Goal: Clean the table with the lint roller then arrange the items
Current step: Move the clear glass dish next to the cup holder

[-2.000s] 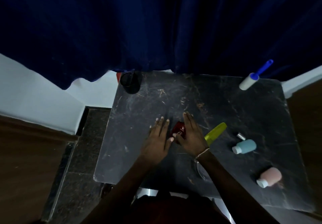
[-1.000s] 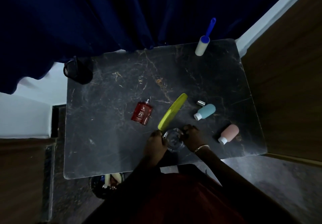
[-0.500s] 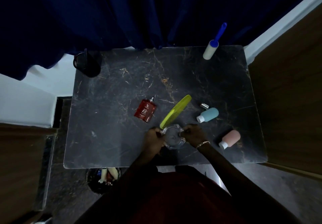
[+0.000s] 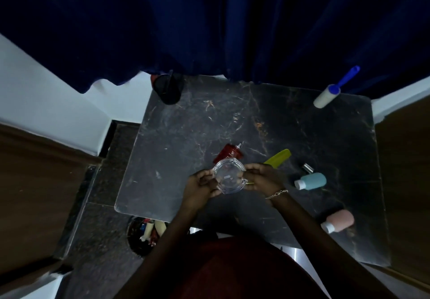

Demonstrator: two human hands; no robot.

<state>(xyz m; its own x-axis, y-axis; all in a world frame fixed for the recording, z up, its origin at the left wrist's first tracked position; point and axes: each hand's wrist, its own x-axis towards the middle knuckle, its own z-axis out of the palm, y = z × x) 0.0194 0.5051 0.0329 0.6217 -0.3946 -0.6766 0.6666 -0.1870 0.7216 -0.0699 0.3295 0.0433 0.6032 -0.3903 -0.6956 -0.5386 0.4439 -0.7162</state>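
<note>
Both hands hold a clear glass ashtray (image 4: 229, 179) lifted above the dark marble table (image 4: 186, 131): my left hand (image 4: 200, 186) grips its left rim, my right hand (image 4: 263, 179) its right rim. Just behind it lies a red perfume bottle (image 4: 229, 153), partly hidden by the glass. A yellow-green comb (image 4: 279, 157) lies to the right. The lint roller (image 4: 328, 94), white with a blue handle, rests at the table's far right corner.
A blue bottle (image 4: 310, 181) and a small silver cap (image 4: 307, 168) lie right of my hands; a pink bottle (image 4: 338, 220) lies near the front right. A black cup (image 4: 168, 89) stands at the far left corner. A bin (image 4: 144, 231) sits on the floor. Dark blue curtain behind.
Both hands left the red bottle, took hold of the glass ashtray near the front edge and raised it off the table. The camera view shifted.
</note>
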